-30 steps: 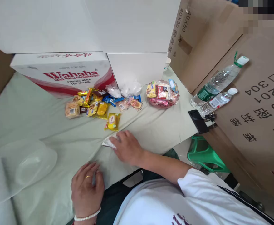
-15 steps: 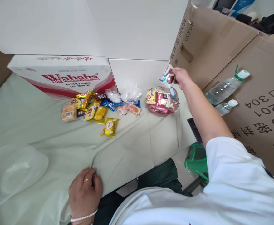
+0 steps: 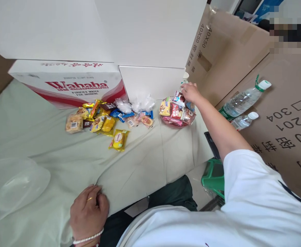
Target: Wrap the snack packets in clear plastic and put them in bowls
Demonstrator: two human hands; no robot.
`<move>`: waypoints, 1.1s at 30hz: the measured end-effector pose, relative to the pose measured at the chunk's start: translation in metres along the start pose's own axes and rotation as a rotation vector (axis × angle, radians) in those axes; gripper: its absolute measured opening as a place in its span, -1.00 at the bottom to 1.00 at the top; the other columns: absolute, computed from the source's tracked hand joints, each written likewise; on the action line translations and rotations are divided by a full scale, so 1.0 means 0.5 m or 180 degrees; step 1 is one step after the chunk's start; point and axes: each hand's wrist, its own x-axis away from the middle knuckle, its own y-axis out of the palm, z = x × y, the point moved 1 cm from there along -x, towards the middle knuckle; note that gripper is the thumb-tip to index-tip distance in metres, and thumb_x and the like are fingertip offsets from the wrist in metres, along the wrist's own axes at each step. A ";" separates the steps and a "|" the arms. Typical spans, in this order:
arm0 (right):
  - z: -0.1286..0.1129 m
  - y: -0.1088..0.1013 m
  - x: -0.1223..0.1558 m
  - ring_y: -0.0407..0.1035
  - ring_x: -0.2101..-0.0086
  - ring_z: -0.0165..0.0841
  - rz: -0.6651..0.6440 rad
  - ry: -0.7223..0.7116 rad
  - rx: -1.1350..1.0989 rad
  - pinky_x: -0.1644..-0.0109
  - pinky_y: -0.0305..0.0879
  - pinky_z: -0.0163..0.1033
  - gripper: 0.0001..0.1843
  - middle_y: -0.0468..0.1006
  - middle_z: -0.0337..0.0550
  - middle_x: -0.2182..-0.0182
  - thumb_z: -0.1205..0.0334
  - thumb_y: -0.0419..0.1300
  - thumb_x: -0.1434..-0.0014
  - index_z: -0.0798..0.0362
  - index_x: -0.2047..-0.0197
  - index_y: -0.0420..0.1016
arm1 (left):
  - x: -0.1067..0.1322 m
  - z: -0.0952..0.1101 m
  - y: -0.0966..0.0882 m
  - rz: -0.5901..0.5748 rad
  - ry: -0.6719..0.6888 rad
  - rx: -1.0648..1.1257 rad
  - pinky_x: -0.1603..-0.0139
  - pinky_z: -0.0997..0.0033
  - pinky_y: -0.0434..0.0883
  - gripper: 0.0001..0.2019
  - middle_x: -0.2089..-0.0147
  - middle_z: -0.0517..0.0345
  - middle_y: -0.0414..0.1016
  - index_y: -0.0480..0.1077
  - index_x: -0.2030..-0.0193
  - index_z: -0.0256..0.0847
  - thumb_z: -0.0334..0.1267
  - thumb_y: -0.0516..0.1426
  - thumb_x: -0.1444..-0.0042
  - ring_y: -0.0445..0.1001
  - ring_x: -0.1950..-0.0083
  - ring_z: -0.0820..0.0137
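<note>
At the right of the table, my right hand (image 3: 191,92) is over a reddish clear bowl (image 3: 177,125) heaped with wrapped snacks. Its curled fingers are at the upper edge of a white and brown snack packet (image 3: 178,98), which rests on the heap; the fingertips are partly hidden. Among the bowl's contents are a yellow cookie packet (image 3: 165,108) and a red packet (image 3: 176,111). My left hand (image 3: 90,207), wearing a ring and a white bracelet, lies loosely closed on the cloth at the near edge, with nothing visible in it.
Several wrapped snacks lie left of the bowl, including a yellow cake packet (image 3: 119,140) and clear bags (image 3: 142,103). Behind stands a Wahaha carton (image 3: 75,82). A translucent basin (image 3: 16,188) is at left; water bottles (image 3: 245,99) and a cardboard box (image 3: 276,103) are at right.
My right hand has lowered the white and brown packet from above the bowl onto the snacks in it. My left hand stays on the cloth.
</note>
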 end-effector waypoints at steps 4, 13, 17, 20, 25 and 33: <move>-0.093 -0.033 0.157 0.29 -0.06 -0.01 0.0730 0.0050 -0.0032 -0.18 0.19 0.07 -0.41 0.47 0.18 -0.02 0.02 -0.25 -0.52 0.11 -0.15 0.51 | 0.009 -0.007 0.005 0.0047 -0.0021 0.0073 -0.08 0.09 0.52 -0.78 0.08 -0.06 0.61 0.47 0.10 -0.16 -0.43 0.15 -0.11 0.61 0.00 0.10; -0.210 0.070 0.369 0.46 -0.01 -0.08 -0.0612 0.0246 0.0358 0.10 0.32 -0.14 -0.64 0.59 0.17 0.01 0.12 0.03 -0.47 0.10 -0.07 0.58 | 0.006 -0.009 0.005 0.0028 0.0009 0.0110 -0.05 0.09 0.53 -0.80 0.11 -0.06 0.62 0.47 0.13 -0.18 -0.42 0.15 -0.10 0.61 0.01 0.10; -0.166 0.084 0.373 0.49 0.05 -0.13 -0.0602 0.0453 0.0301 0.16 0.32 -0.17 -0.62 0.59 0.12 -0.02 0.10 0.01 -0.48 0.06 -0.08 0.58 | 0.007 -0.008 0.006 -0.0002 -0.0214 0.0195 -0.05 0.09 0.53 -0.82 0.12 -0.03 0.63 0.49 0.17 -0.16 -0.40 0.16 -0.08 0.62 0.02 0.11; -0.120 0.093 0.382 0.48 0.09 -0.14 -0.0417 0.0535 0.0265 0.15 0.31 -0.17 -0.61 0.59 0.11 0.00 0.09 -0.02 -0.47 0.06 -0.05 0.58 | 0.008 -0.005 0.005 -0.0015 -0.0283 0.0256 -0.07 0.07 0.52 -0.83 0.10 -0.04 0.63 0.49 0.17 -0.17 -0.40 0.16 -0.09 0.62 0.00 0.10; -0.005 0.117 0.362 0.42 0.06 -0.10 -0.0071 0.0575 0.0093 0.02 0.31 -0.12 -0.63 0.56 0.16 0.02 0.14 -0.01 -0.43 0.14 -0.02 0.56 | 0.005 -0.004 0.002 0.0038 -0.0025 0.0135 -0.03 0.07 0.52 -0.83 0.10 -0.09 0.62 0.47 0.15 -0.18 -0.40 0.15 -0.11 0.61 0.02 0.07; 0.187 0.143 0.247 0.36 0.02 -0.11 0.0192 0.0723 -0.0262 -0.09 0.28 -0.10 -0.63 0.49 0.23 -0.04 0.20 0.04 -0.34 0.20 -0.08 0.48 | -0.002 0.003 -0.002 0.0010 0.0066 -0.0019 -0.03 0.03 0.53 -0.83 0.09 -0.15 0.61 0.45 0.13 -0.20 -0.40 0.13 -0.14 0.60 0.02 0.02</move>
